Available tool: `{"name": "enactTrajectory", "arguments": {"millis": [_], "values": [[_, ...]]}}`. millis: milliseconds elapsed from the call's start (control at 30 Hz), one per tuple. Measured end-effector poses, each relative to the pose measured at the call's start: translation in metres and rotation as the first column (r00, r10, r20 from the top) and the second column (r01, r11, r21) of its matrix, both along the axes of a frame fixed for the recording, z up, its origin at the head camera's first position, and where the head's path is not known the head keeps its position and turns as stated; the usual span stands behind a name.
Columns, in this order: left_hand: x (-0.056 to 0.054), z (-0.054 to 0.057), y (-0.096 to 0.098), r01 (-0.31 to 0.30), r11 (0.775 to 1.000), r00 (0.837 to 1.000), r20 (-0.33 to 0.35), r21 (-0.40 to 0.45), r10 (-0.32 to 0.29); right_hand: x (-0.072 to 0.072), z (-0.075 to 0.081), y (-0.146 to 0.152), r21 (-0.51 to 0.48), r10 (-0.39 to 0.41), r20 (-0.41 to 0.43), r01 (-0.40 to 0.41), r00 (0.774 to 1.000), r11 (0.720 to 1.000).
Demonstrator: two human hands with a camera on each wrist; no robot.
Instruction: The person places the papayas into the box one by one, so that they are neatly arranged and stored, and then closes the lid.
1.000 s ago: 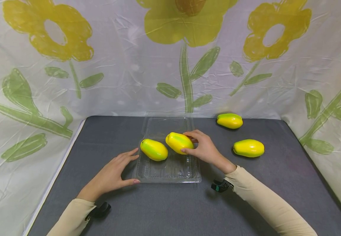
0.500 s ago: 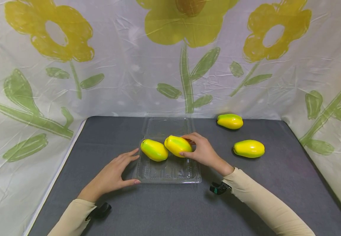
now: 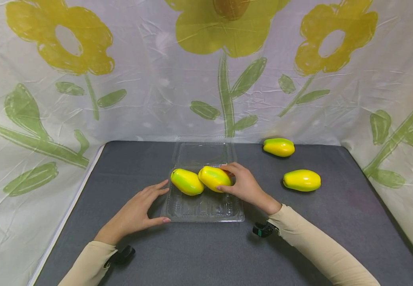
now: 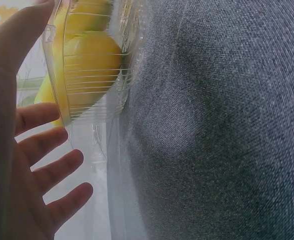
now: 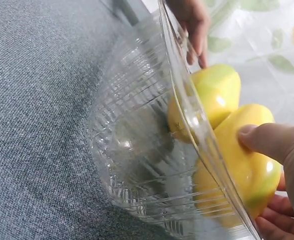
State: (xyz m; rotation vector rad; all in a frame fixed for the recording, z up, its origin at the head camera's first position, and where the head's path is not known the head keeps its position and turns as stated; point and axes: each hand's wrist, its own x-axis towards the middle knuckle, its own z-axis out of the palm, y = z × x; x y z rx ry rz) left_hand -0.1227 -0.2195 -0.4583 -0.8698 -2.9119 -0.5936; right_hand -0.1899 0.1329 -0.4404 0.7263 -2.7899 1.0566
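An open clear plastic clamshell box point(image 3: 206, 206) lies on the table with its lid point(image 3: 204, 153) folded back. One yellow-green papaya point(image 3: 187, 182) sits in the left part of the box. Beside it, a second papaya point(image 3: 213, 178) is gripped by my right hand point(image 3: 243, 184), thumb on the near side and fingers round the far side. The right wrist view shows this papaya point(image 5: 247, 160) against the other one point(image 5: 212, 92), inside the rim. My left hand point(image 3: 134, 212) has its fingers spread at the box's left edge; in the left wrist view its fingertips point(image 4: 69, 162) hold nothing.
Two more papayas lie on the dark grey table point(image 3: 192, 254) to the right, one near the back edge point(image 3: 279, 147) and another point(image 3: 301, 180) closer. A flower-printed cloth point(image 3: 149, 79) hangs behind and along both sides.
My right hand has moved slightly left and toward me, lowering its papaya next to the other one in the box. The left hand has stayed in place.
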Motion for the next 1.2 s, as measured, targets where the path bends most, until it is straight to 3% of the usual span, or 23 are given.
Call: {"name": "enactTrajectory", "arguments": {"millis": [833,1200], "values": [[0.0014,0.0025,0.0011,-0.004,1.000,1.000,0.005,-0.002,0.004,0.0025,-0.0004,-0.0017,0.127,0.027,-0.065,-0.018,0.998,0.992],[0.0014,0.0020,0.0012,-0.004,1.000,1.000,0.003,-0.004,0.004,0.0017,-0.0014,-0.0018,0.145,0.026,-0.056,-0.018,0.998,0.989]]}}
